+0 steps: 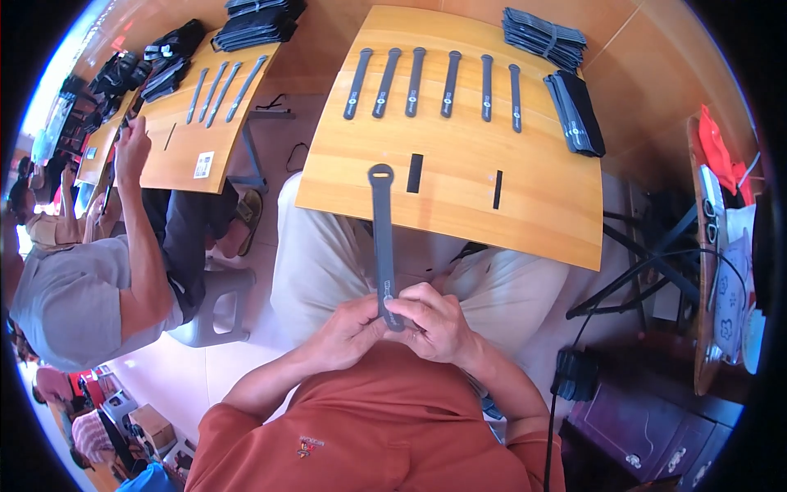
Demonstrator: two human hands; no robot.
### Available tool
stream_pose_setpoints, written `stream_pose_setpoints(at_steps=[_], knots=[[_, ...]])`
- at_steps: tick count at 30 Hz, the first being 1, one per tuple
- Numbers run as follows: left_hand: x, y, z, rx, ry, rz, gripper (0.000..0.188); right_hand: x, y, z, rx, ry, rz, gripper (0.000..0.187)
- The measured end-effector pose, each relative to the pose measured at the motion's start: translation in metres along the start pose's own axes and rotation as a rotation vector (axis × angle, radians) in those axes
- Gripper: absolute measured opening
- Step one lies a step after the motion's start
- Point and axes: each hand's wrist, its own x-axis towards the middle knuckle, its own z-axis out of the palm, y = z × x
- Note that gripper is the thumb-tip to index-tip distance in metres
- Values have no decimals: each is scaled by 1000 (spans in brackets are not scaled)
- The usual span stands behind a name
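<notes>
In the head view I see left fingers (369,318) and right fingers (422,309) both pinching a grey strap (383,234) by its lower end, slotted end toward the tabletop (352,176), where six similar straps (451,84) lie in a row.

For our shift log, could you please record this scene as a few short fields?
Held item: dark grey strap, slotted end pointing away
Left hand: grips the near end
Right hand: grips the same end, thumb on top
Table: six similar straps in a row; two black strips nearer
Table's right side: two dark stacks
Person's left: co-worker at another table
</notes>
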Motion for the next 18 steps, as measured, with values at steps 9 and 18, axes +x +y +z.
stream_pose_setpoints(at_steps=[9, 18], knots=[[-31, -8, -12, 166, -91, 6, 21, 51, 16, -43, 661, 615, 539, 5], [-96, -32, -42, 33, 1, -144, 26, 172, 18, -157, 175, 1159, 54, 27]])
